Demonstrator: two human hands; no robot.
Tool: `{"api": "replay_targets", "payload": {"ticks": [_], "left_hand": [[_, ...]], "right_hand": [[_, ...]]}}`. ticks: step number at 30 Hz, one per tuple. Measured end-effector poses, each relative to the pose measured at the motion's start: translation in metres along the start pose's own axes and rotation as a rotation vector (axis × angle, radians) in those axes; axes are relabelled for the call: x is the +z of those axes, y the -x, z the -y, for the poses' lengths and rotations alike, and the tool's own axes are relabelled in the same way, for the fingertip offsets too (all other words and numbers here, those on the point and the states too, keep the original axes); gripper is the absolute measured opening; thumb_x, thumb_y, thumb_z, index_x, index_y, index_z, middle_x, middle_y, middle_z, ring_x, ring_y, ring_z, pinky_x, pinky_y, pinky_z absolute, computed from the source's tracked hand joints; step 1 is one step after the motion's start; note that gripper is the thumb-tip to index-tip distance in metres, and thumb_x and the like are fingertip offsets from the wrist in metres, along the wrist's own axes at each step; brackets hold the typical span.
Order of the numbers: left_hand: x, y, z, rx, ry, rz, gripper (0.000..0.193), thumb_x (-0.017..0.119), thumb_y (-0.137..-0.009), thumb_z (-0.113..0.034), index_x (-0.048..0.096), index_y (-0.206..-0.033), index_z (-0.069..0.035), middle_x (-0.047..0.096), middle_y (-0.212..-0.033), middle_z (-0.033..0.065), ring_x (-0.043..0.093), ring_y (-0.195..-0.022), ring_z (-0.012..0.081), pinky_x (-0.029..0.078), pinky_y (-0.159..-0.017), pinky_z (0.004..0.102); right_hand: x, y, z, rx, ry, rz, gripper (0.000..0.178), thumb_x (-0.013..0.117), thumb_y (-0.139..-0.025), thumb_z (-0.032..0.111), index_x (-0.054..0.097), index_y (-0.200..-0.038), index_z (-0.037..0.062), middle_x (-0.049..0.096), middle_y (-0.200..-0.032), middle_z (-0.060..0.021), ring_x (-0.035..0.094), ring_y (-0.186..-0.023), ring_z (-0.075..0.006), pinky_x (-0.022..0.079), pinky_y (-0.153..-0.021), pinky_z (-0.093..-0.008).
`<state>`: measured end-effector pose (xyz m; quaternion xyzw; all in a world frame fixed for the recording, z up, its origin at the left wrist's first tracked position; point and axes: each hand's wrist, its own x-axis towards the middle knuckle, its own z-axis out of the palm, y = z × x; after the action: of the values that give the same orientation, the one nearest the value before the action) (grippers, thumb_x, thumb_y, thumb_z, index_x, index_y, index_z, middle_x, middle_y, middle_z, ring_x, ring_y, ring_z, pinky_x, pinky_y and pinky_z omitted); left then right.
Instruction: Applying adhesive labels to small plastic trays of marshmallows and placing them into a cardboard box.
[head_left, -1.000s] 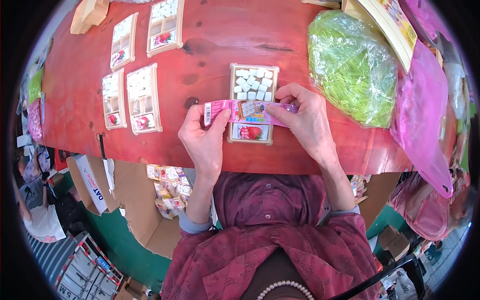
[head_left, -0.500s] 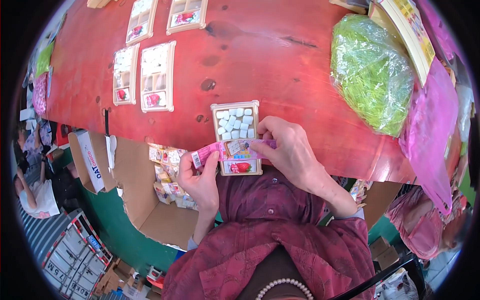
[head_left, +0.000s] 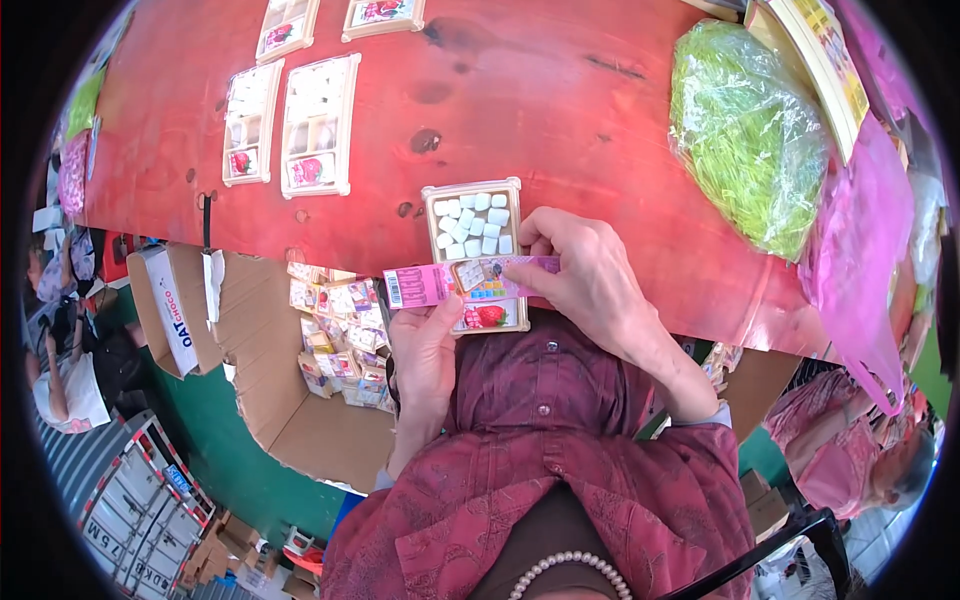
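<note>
A pale plastic tray (head_left: pixel 520 230) lies at the table's near edge, in front of me. White marshmallow-like cubes (head_left: pixel 475 226) fill its far compartment, and a strawberry-printed piece (head_left: pixel 486 316) sits at its near end. A pink printed paper band (head_left: pixel 420 284) crosses the tray's middle, its left end sticking out past the side. My left hand (head_left: pixel 425 350) is closed at the tray's left side, thumb at the band's lower edge, other fingers partly hidden below it. My right hand (head_left: pixel 590 275) pinches the band's right part at the tray's right side, its thumb on top.
Several similar trays (head_left: pixel 318 125) stand on the red table (head_left: pixel 540 120) at the far left. A clear bag of green shreds (head_left: pixel 745 140) and a pink plastic bag (head_left: pixel 850 280) lie at the right. Below the table's left edge, a cardboard box (head_left: pixel 270 350) holds many small packs (head_left: pixel 340 330).
My left hand has slid from the band's left end down toward the tray's near left side. That end now lies flatter and straighter. My right hand keeps its pinch.
</note>
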<state>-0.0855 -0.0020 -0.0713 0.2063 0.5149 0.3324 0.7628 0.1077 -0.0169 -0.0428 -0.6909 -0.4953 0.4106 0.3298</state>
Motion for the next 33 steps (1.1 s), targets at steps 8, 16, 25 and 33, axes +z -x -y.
{"api": "replay_targets", "payload": {"ticks": [8,16,25,33], "left_hand": [[0.003,0.015,-0.002,0.128,0.055,0.010,0.031,0.055,-0.080,0.002,0.051,-0.111,0.005,0.059,-0.107,0.0151,0.059,-0.097,0.0216,0.046,-0.089,0.0365],[0.032,0.022,-0.004,0.346,0.023,0.024,0.032,0.062,-0.072,0.007,0.055,-0.103,0.005,0.060,-0.101,0.0134,0.058,-0.095,0.0205,0.043,-0.089,0.0347],[0.029,0.023,-0.010,0.416,-0.138,0.179,0.019,0.069,-0.067,0.003,0.061,-0.085,0.004,0.062,-0.088,0.0135,0.060,-0.082,0.0198,0.047,-0.078,0.0321],[0.019,0.010,-0.016,0.451,-0.285,0.390,0.019,0.069,-0.067,0.001,0.061,-0.085,0.003,0.061,-0.089,0.0146,0.060,-0.083,0.0228,0.047,-0.072,0.0316]], "right_hand": [[0.003,0.016,0.011,-0.126,-0.021,-0.318,0.030,0.077,-0.063,0.008,0.056,-0.082,-0.0010,0.058,-0.072,-0.0105,0.058,-0.068,-0.0209,0.047,-0.059,-0.0307],[0.018,0.044,0.012,-0.111,-0.156,-0.380,0.021,0.066,-0.077,0.004,0.055,-0.093,-0.0036,0.057,-0.075,-0.0100,0.059,-0.067,-0.0188,0.048,-0.059,-0.0282],[0.010,0.059,0.007,-0.073,-0.679,-0.163,0.023,0.066,-0.077,0.008,0.059,-0.097,-0.0020,0.058,-0.079,-0.0101,0.055,-0.076,-0.0218,0.045,-0.068,-0.0316],[0.001,0.053,-0.010,-0.234,-0.615,0.027,0.027,0.068,-0.075,0.015,0.061,-0.097,0.0021,0.060,-0.098,-0.0088,0.052,-0.095,-0.0235,0.042,-0.081,-0.0354]]}}
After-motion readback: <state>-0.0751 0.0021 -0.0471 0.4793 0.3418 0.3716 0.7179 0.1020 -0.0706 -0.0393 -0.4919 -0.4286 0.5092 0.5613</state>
